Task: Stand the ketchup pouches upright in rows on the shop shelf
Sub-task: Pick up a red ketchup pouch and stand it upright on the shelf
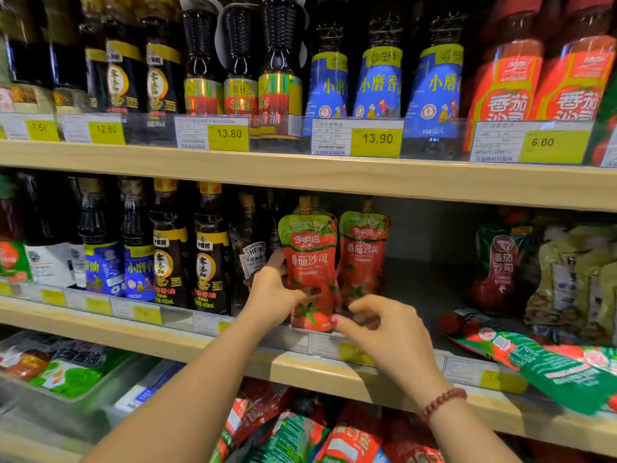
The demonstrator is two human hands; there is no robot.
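Two red ketchup pouches with green tops stand upright side by side on the middle shelf point(414, 289). My left hand point(272, 295) grips the front left pouch point(312, 262) by its left side, thumb across its front. The second pouch point(363, 252) stands just to its right, with more spouts showing behind both. My right hand point(384, 332) is at the base of the two pouches, fingers curled and pinching the left pouch's bottom corner. Another ketchup pouch point(541, 365) lies flat at the shelf's front edge on the right.
Dark sauce bottles point(208, 248) stand close on the left of the pouches. Bagged goods point(574, 279) and a red pouch point(500, 269) fill the shelf's right end. Bare shelf lies between. Price tags line the wooden shelf edge point(317, 369). More packets sit below.
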